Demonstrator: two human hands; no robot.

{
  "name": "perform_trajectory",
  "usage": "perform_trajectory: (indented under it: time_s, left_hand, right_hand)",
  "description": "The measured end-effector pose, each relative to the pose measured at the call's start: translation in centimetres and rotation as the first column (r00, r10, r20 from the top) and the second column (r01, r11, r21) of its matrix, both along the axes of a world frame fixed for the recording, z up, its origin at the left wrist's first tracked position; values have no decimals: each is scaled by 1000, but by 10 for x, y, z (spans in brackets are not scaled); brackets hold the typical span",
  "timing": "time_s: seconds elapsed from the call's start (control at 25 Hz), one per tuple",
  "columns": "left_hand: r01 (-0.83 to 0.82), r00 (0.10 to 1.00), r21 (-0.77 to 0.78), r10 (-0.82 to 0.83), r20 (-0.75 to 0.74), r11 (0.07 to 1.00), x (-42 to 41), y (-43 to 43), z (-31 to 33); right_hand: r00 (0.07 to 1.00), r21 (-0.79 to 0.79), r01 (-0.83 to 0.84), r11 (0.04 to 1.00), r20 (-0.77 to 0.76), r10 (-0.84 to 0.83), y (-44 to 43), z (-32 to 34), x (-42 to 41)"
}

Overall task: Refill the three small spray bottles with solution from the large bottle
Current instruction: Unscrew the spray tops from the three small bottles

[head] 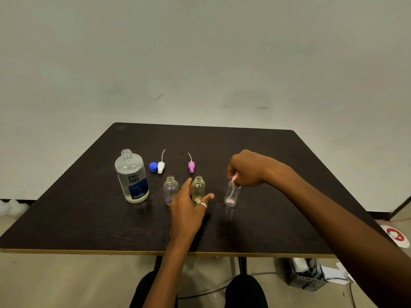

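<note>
Gripping a pink sprayer top (234, 177), the right hand (245, 168) sits atop the rightmost small bottle (231, 195); left hand (189, 210) hovers spread beside the middle bottle (198, 189).

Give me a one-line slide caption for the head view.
Right hand lifts the spray top from the third small bottle; large bottle stands open, left hand open.

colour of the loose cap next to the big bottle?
Blue cap, lying beside the large bottle; head view, the only one.
</note>
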State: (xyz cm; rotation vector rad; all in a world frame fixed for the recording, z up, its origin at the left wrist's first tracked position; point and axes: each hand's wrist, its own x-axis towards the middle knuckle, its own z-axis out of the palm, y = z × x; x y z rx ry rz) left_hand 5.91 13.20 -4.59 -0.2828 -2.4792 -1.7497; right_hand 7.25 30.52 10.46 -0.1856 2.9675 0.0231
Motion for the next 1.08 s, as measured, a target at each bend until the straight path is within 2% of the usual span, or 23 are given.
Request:
perform_trajectory:
  time_s: [0.12, 0.2, 0.28, 0.36, 0.4, 0.52, 0.64, 0.92, 1.08]
  left_hand:
    - [-6, 1000, -45, 7, 22, 999, 9, -2, 5]
    - [-88, 996, -62, 87, -14, 994, 31, -5, 4]
    - [-174, 965, -66, 156, -212, 983, 63, -4, 0]
    - [-144, 936, -73, 112, -333, 987, 84, 6, -3]
    - [-95, 946, -71, 68, -317, 993, 87, 14, 0]
    - [46, 988, -32, -50, -143, 998, 71, 42, 15]
    - [167, 985, 65, -164, -46, 984, 46, 59, 16]
    - [155, 981, 101, -141, -135, 983, 25, 69, -6]
    - [153, 977, 86, -138, -165, 984, 24, 69, -8]
  right_hand:
    - [1000, 2, -5, 1000, -9, 5, -3, -1, 0]
    - [1000, -3, -3, 1000, -15, 3, -4, -2, 0]
    - [1000, -11, -2, 1000, -23, 2, -3, -3, 2]
    - [999, -18, -7, 1000, -41, 6, -2, -5, 2]
    - [999, -23, -7, 1000, -47, 6, -1, -5, 3]
    - [999, -16, -2, 1000, -36, 1, 0, -5, 5]
    - [999, -19, 0, 1000, -39, -1, 1, -5, 6]
    - [998, -32, 13, 999, -59, -15, 4, -7, 8]
    - [982, 32, 99, 995, -167, -92, 0, -13, 9]
